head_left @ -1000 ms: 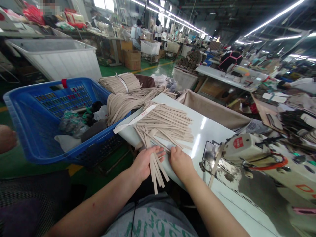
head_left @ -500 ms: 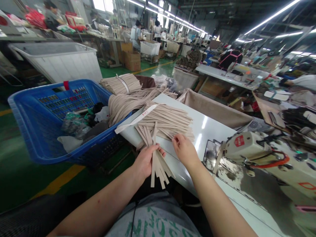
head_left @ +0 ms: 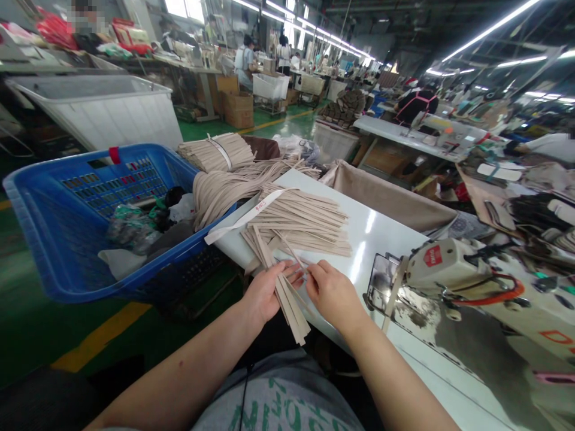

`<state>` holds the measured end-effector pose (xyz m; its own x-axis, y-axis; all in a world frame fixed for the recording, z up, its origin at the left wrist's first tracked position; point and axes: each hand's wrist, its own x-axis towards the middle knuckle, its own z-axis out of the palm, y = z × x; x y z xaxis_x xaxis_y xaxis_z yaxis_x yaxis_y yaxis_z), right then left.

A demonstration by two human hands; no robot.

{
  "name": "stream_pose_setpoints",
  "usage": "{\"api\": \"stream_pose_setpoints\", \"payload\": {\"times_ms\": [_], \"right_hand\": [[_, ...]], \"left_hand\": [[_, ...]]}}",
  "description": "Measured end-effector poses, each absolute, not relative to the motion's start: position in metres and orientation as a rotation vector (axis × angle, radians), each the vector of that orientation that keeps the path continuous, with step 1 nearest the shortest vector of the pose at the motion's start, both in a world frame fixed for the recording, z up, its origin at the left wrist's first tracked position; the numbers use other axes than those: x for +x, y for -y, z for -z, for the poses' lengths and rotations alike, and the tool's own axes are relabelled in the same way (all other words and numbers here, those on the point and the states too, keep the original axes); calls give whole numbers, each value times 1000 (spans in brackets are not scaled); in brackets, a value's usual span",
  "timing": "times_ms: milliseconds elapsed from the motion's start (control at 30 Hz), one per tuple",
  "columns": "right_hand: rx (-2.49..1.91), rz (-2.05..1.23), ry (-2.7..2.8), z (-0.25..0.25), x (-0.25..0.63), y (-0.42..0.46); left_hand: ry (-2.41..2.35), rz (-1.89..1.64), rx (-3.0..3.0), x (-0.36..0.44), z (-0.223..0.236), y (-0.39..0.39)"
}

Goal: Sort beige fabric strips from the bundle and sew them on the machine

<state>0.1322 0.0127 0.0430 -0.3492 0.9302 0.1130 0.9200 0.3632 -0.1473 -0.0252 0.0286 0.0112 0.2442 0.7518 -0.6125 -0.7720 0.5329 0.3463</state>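
The left hand (head_left: 265, 293) clamps a bunch of beige strips (head_left: 290, 305) as the right hand (head_left: 335, 293), close beside it, pinches a single strip (head_left: 296, 269) over the counter (head_left: 386, 251).

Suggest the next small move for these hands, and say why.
Probably the right hand should draw one more strip from the loose pile of beige strips into the bundle gripped by the left hand. The left hand already holds that bundle, the right hand is working right beside it, and the pile lies just beyond them on the white table.
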Motion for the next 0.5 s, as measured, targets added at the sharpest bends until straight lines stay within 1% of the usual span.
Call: {"api": "stream_pose_setpoints", "payload": {"times_ms": [67, 133, 167, 233, 300, 400, 500], "right_hand": [[-1531, -283, 2472, -48, 132, -13], [-1473, -371, 2413, -48, 137, -23], [-1500, -331, 2343, -45, 141, -32], [-1608, -136, 2188, -35, 152, -51], [-1689, 18, 2148, -22, 162, -69], [-1720, 84, 2281, -9, 169, -81], [-1725, 100, 2405, -6, 165, -75]], "left_hand": [[-784, -1056, -21, -24, -8, -30], [-794, -1082, -30, -24, -6, -31], [-808, -1095, -46, -24, -5, -31], [-828, -1104, -85, -25, -6, -30], [-814, -1095, -108, -27, -7, -28], [-765, -1131, -119, -29, -9, -26], [-753, -1204, -113, -31, -9, -26]]}}
